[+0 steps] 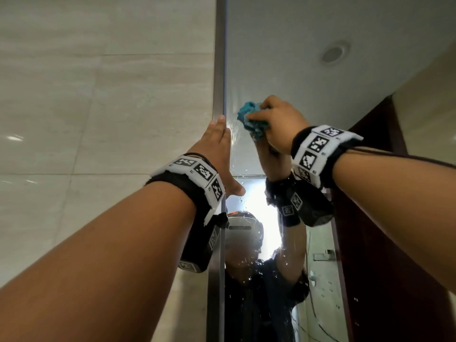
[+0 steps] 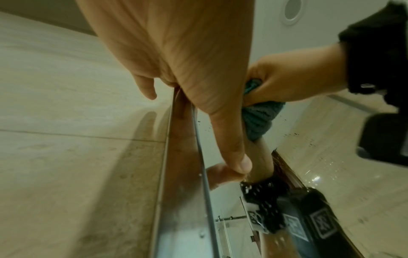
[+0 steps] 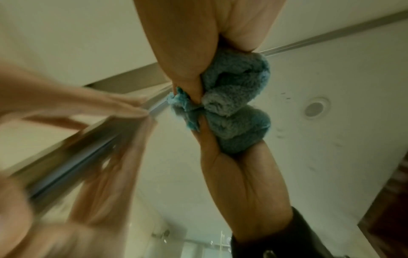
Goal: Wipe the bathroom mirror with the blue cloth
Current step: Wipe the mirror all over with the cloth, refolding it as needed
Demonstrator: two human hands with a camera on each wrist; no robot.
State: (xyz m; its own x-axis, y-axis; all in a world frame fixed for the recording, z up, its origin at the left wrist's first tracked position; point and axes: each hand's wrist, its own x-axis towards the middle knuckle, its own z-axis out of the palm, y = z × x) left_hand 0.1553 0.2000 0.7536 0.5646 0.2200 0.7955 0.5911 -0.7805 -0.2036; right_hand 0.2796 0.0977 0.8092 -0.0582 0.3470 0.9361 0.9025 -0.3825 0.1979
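Note:
The mirror (image 1: 271,58) fills the right half of the head view, its metal frame edge (image 1: 219,70) running vertically. My right hand (image 1: 278,122) grips a bunched blue cloth (image 1: 251,117) and presses it against the glass near the left edge. Its reflection meets it below. My left hand (image 1: 217,141) lies flat with straight fingers along the frame, thumb on the glass. In the right wrist view the cloth (image 3: 238,97) bulges between palm and mirror. The left wrist view shows my left hand (image 2: 198,78) against the frame with the cloth (image 2: 258,118) behind it.
Beige marble wall tiles (image 1: 98,107) lie left of the mirror. Water droplets (image 1: 259,267) speckle the lower glass, where a person's reflection shows. A dark wooden panel (image 1: 382,243) is reflected at the right, and a round ceiling fixture (image 1: 334,54) above.

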